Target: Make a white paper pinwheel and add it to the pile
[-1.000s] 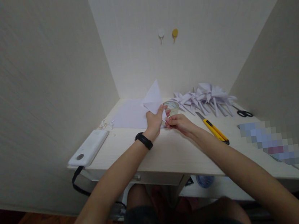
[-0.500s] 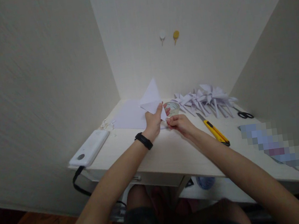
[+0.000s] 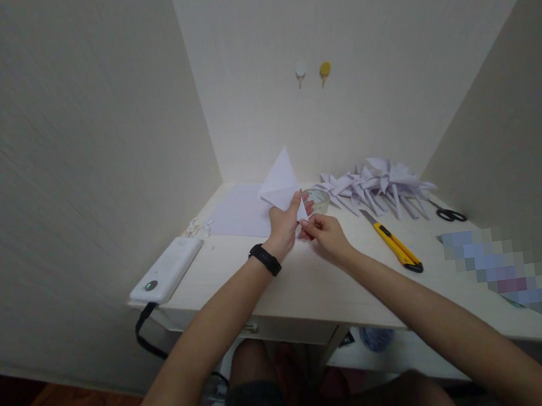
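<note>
While a folded white paper (image 3: pixel 281 181) is held up, one point uppermost, above the far middle of the white table (image 3: pixel 287 296), it is gripped near its lower part by the left hand (image 3: pixel 284 226), thumb closed across the near face; its lower tip is pinched by the right hand (image 3: pixel 327 234), fingertips drawn together; a black wristband (image 3: pixel 265 260) is worn on the left wrist. Also listed: one flat white sheet (image 3: pixel 235 214), laid behind the left hand; one roll of clear tape (image 3: pixel 320 201), marked inside, print too small to be read; white paper pinwheels (image 3: pixel 384 179), heaped at the back right; one yellow cutter (image 3: pixel 397 243), blade exposed; black-handled scissors (image 3: pixel 450 214); one white device (image 3: pixel 166 268), green display lit, figures illegible; one item at right (image 3: pixel 499 270), pixelated, any lettering obscured.
</note>
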`<state>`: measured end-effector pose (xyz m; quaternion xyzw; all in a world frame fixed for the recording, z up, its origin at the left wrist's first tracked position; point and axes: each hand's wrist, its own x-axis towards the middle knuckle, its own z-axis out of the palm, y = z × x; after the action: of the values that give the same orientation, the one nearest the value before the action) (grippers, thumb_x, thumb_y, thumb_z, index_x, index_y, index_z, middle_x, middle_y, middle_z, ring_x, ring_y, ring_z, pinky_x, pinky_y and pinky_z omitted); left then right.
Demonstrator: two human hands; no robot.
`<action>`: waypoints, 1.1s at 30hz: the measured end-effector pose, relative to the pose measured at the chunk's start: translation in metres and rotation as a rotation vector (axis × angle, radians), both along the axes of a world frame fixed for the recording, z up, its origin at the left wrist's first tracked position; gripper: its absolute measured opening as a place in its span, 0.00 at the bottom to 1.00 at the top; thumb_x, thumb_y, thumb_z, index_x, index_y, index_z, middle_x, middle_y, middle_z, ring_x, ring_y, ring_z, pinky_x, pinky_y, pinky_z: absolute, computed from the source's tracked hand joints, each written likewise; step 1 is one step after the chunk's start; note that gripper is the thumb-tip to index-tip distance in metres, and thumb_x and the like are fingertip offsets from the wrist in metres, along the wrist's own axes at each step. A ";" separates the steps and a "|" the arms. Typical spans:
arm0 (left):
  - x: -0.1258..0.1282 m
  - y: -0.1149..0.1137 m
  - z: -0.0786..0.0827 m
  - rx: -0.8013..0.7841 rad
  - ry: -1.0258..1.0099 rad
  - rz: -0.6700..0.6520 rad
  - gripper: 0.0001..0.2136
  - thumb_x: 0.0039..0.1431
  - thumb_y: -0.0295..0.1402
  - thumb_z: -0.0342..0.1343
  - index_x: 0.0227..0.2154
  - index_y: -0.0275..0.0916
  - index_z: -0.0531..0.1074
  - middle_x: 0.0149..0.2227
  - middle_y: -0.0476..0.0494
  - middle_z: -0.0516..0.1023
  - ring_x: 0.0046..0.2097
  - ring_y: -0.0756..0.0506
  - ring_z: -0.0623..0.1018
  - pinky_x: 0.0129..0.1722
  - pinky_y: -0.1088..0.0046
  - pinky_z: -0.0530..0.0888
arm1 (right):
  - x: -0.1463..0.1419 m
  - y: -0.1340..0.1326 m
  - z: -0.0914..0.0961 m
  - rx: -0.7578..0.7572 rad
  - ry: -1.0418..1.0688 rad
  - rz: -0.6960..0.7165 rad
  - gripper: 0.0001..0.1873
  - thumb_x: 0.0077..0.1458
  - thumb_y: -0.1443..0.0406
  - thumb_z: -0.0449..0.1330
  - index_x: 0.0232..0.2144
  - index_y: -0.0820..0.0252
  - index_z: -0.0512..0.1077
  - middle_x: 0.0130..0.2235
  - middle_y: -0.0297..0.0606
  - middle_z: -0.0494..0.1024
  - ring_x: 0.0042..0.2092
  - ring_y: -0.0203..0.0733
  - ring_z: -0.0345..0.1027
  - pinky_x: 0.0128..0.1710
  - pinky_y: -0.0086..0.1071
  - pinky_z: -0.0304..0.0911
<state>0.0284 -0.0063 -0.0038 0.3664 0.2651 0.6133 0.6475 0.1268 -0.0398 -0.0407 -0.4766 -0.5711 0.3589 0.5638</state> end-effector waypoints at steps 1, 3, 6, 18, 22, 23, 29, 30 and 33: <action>0.000 0.000 0.000 0.000 0.001 -0.010 0.14 0.57 0.35 0.64 0.41 0.30 0.75 0.46 0.29 0.80 0.42 0.40 0.83 0.43 0.60 0.80 | 0.000 0.000 0.000 -0.020 0.024 0.009 0.28 0.40 0.40 0.66 0.18 0.58 0.71 0.21 0.37 0.75 0.24 0.36 0.64 0.28 0.32 0.59; -0.003 0.002 0.002 0.010 -0.029 0.008 0.14 0.56 0.35 0.65 0.40 0.30 0.75 0.44 0.30 0.81 0.41 0.41 0.83 0.43 0.62 0.80 | 0.001 0.000 0.000 -0.105 0.112 0.048 0.26 0.37 0.43 0.68 0.17 0.59 0.72 0.21 0.38 0.75 0.23 0.36 0.64 0.26 0.32 0.59; -0.011 0.011 0.006 0.034 -0.088 0.107 0.15 0.54 0.35 0.66 0.40 0.30 0.75 0.44 0.31 0.81 0.40 0.42 0.83 0.42 0.65 0.79 | 0.006 -0.001 0.003 -0.236 0.217 0.125 0.23 0.32 0.48 0.72 0.17 0.61 0.74 0.23 0.41 0.78 0.23 0.36 0.66 0.26 0.31 0.61; -0.010 0.007 -0.005 0.061 0.075 -0.264 0.16 0.44 0.33 0.70 0.36 0.32 0.78 0.41 0.36 0.82 0.37 0.45 0.80 0.41 0.68 0.75 | 0.023 0.003 0.025 -0.007 0.344 -0.134 0.20 0.32 0.49 0.73 0.20 0.58 0.75 0.25 0.34 0.76 0.29 0.40 0.67 0.34 0.37 0.67; -0.029 0.016 0.008 0.025 0.038 -0.425 0.17 0.49 0.44 0.65 0.33 0.33 0.79 0.36 0.35 0.83 0.35 0.42 0.80 0.38 0.67 0.75 | 0.045 0.005 0.034 -0.111 0.315 -0.084 0.19 0.29 0.54 0.74 0.18 0.59 0.74 0.23 0.32 0.74 0.25 0.36 0.63 0.28 0.32 0.60; -0.035 0.020 0.012 0.022 0.069 -0.490 0.21 0.50 0.50 0.62 0.32 0.32 0.79 0.36 0.33 0.82 0.34 0.42 0.80 0.36 0.67 0.75 | 0.051 0.005 0.036 -0.166 0.276 -0.034 0.18 0.28 0.55 0.74 0.20 0.59 0.75 0.23 0.33 0.75 0.25 0.35 0.63 0.27 0.31 0.58; -0.043 0.031 0.010 0.056 0.496 -0.383 0.17 0.39 0.41 0.72 0.20 0.33 0.74 0.22 0.41 0.77 0.23 0.49 0.74 0.25 0.74 0.70 | 0.067 0.001 0.036 -0.369 0.006 0.316 0.14 0.33 0.58 0.73 0.21 0.63 0.78 0.20 0.33 0.74 0.22 0.32 0.61 0.22 0.28 0.51; -0.041 0.032 0.007 0.071 0.534 -0.331 0.16 0.37 0.38 0.73 0.18 0.33 0.72 0.20 0.43 0.76 0.21 0.50 0.73 0.23 0.75 0.68 | 0.066 0.001 0.034 -0.375 0.003 0.328 0.14 0.34 0.58 0.73 0.21 0.63 0.79 0.20 0.32 0.74 0.22 0.32 0.60 0.22 0.28 0.51; -0.037 0.033 0.002 0.079 0.523 -0.259 0.14 0.38 0.34 0.72 0.17 0.33 0.71 0.20 0.43 0.75 0.21 0.51 0.71 0.22 0.75 0.67 | 0.064 0.003 0.029 -0.370 0.037 0.314 0.13 0.35 0.59 0.72 0.22 0.63 0.79 0.20 0.33 0.75 0.21 0.32 0.61 0.21 0.28 0.51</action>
<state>-0.0090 0.0269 -0.0014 0.5676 0.3499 0.4202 0.6155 0.1911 -0.0372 -0.0115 -0.4703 -0.5524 0.5495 0.4145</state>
